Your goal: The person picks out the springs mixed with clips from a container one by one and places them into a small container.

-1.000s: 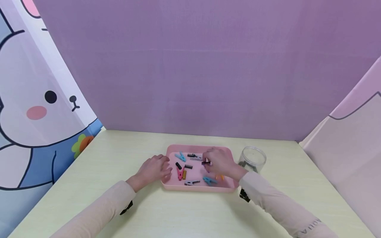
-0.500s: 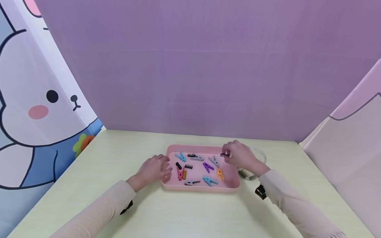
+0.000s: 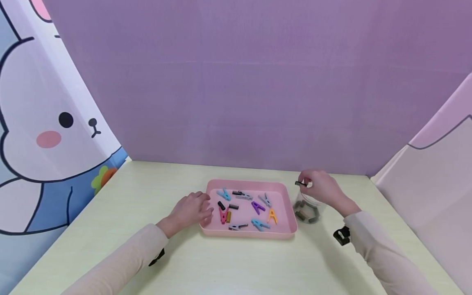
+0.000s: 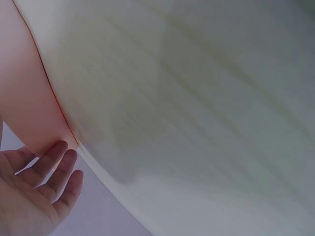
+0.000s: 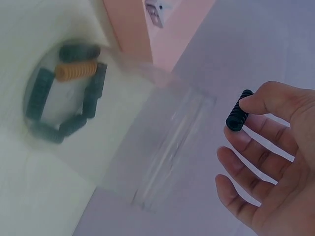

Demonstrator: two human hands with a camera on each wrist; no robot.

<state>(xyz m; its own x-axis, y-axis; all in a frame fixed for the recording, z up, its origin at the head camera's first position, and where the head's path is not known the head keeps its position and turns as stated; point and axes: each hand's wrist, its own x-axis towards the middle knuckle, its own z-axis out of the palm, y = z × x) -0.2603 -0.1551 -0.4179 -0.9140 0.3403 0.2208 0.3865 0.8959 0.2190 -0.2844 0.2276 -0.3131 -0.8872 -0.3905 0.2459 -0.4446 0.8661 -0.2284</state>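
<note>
Before a purple backdrop [image 3: 236, 90] I have the pale bench [image 3: 236, 266]. Black spring [image 5: 239, 110] is pinched by the right hand [image 3: 323, 189], its grip narrow, thumb against forefinger. Just above the mouth of the clear jar [image 5: 170, 147] I see this spring, not touching; its long axis lies, as I judge, crosswise to the jar's own. Right is the nearer hand. My left hand [image 3: 191, 207] holds nothing, fingers loosely bent, at the left side of the pink tray [image 3: 247, 235], where clips [image 3: 258, 207] and other springs [image 3: 234, 207] lie. That right hand covers part of the jar's mouth from the head camera, the jar's contents are blurred, and whether left fingertips touch the tray I cannot tell.
</note>
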